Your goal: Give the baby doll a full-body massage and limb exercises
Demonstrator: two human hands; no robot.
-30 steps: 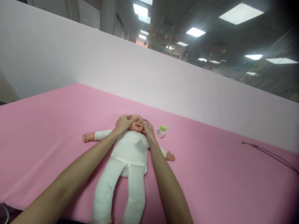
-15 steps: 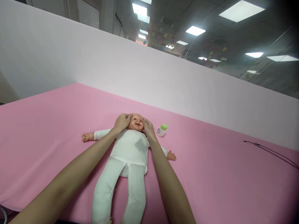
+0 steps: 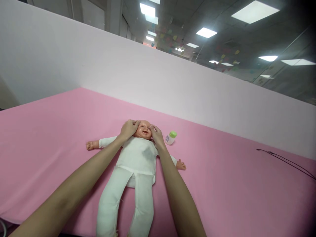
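A baby doll (image 3: 135, 156) with a white cloth body lies on its back, its arms spread out and its head at the far end. My left hand (image 3: 128, 128) is curled around the left side of the doll's head, thumb at the temple. On the opposite side, my right hand (image 3: 157, 134) cups the head in the same way, its thumb near the edge of the brow. The fingers are partly hidden behind and beside the head. Just right of my right hand, a small clear bottle (image 3: 171, 138) with a green cap stands slightly tilted in view.
Pink cloth (image 3: 222, 177) covers the table under the doll. A pale partition (image 3: 158, 79) rises along the far side. A thin black cable (image 3: 283, 158) lies at the right edge. Ceiling lights show beyond the partition.
My right thumb has shifted slightly inward and up along the side of the doll's brow. My left hand, the doll and the bottle stay practically where they were.
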